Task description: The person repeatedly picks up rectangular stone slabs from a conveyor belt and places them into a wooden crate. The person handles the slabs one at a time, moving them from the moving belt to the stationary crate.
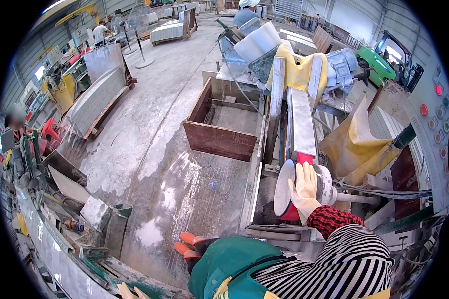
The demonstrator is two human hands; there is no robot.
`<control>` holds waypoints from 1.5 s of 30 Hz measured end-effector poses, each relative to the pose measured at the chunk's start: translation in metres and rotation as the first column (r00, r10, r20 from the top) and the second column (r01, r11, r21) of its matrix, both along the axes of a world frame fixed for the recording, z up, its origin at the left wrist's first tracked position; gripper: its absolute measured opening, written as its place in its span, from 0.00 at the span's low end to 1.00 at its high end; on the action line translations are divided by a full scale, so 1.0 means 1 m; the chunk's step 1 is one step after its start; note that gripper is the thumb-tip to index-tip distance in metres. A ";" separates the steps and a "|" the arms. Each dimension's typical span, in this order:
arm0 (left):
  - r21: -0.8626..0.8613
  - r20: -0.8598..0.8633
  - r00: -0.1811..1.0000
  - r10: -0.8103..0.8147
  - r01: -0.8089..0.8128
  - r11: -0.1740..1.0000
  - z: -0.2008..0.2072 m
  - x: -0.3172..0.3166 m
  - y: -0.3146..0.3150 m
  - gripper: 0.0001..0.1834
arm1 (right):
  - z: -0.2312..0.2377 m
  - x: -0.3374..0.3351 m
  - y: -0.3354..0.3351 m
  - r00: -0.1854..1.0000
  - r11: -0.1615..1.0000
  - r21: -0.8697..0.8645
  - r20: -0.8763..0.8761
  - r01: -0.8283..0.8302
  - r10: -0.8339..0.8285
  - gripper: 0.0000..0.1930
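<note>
My right hand, in a cream glove, lies flat with its fingers stretched forward on the front roller of a belt machine. A red belt shows just beyond my fingertips. On the left of the hand is the pale round face of a wheel; a thick shaft runs out to the right. A long grey metal strip leads away from the roller. Only the fingers of my left hand, gloved too, show at the bottom edge. They are apart, with nothing seen in them, near a green metal frame.
A brown open box stands left of the machine. Yellow cloth hangs on its right, before a button panel. Stone slabs lean at the left. Other people are farther off, near a green forklift.
</note>
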State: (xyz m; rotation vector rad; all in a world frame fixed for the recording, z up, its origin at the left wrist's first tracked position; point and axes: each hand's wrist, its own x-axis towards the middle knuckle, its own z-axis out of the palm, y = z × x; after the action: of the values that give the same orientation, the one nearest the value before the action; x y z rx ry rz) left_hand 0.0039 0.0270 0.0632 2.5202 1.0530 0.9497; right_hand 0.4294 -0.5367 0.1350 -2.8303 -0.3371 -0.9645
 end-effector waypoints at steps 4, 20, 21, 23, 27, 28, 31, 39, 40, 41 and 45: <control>0.109 -0.130 0.991 0.026 -0.012 0.994 0.002 -0.004 0.001 0.22 | -0.001 -0.005 0.001 1.000 1.000 -0.004 -0.004 0.013 -0.013 0.35; -0.037 -0.057 0.998 0.037 -0.039 0.999 0.023 0.002 -0.014 0.20 | 0.024 0.121 -0.022 0.879 0.930 0.052 -0.351 0.363 -0.324 0.33; -0.057 -0.042 0.998 0.035 -0.037 0.998 0.023 0.002 -0.015 0.20 | 0.024 0.120 -0.019 0.884 0.932 0.047 -0.339 0.359 -0.323 0.32; -0.047 -0.038 0.999 0.031 -0.033 0.998 0.019 0.000 -0.012 0.20 | 0.027 0.114 -0.017 0.894 0.942 0.056 -0.337 0.331 -0.294 0.33; -0.015 -0.023 0.999 0.024 -0.025 1.000 0.012 0.000 -0.008 0.20 | 0.020 0.079 -0.026 0.897 0.953 0.045 -0.351 0.301 -0.267 0.31; -0.025 -0.006 1.000 0.021 -0.021 0.999 0.015 0.001 -0.009 0.20 | 0.020 0.069 -0.021 0.871 0.942 0.031 -0.394 0.333 -0.295 0.33; 0.077 -0.058 0.998 0.037 -0.033 0.996 0.013 -0.001 -0.007 0.19 | 0.050 0.030 -0.007 0.816 0.942 0.093 -0.533 0.321 -0.226 0.38; -0.039 -0.023 0.995 0.099 -0.100 0.994 0.000 -0.006 -0.006 0.24 | 0.074 0.029 0.019 0.704 0.880 0.110 -0.649 0.463 -0.289 0.43; -0.060 -0.002 0.992 0.124 -0.123 0.991 -0.013 -0.017 -0.002 0.26 | 0.074 0.032 0.020 0.708 0.887 0.139 -0.662 0.441 -0.248 0.42; -0.011 -0.021 0.993 0.119 -0.119 0.993 -0.009 -0.015 -0.003 0.23 | 0.081 0.028 0.023 0.728 0.897 0.173 -0.655 0.408 -0.204 0.43; -0.118 0.146 0.976 0.160 -0.143 0.983 0.013 0.011 -0.013 0.23 | 0.082 0.023 0.019 0.812 0.466 0.812 -0.513 0.353 0.279 0.40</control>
State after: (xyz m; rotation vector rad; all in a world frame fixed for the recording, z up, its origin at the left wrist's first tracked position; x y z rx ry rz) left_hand 0.0153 0.0143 0.0759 2.2657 1.2260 1.0798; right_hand 0.4525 -0.5179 0.2167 -1.9214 0.2770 -0.0659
